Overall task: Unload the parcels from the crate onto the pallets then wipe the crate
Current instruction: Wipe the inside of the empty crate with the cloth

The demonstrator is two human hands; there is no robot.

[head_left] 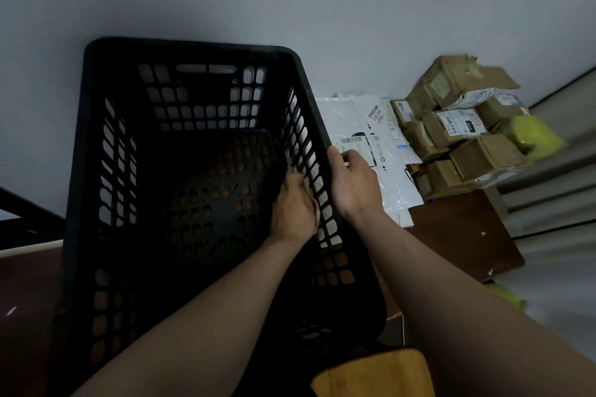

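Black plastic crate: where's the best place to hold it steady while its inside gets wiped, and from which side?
Take the black slotted plastic crate by its right long rim, coming from outside on the right: thumb over the top, fingers down the outer wall. That rim is a solid band above the slots, clear of the inside. The right grip holds there now.

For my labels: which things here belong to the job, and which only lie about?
Job: black slotted plastic crate, white plastic mailer bags, brown cardboard boxes, yellow wrapped parcel, left hand inside crate, right hand gripping rim.
Lying about: light wooden board.
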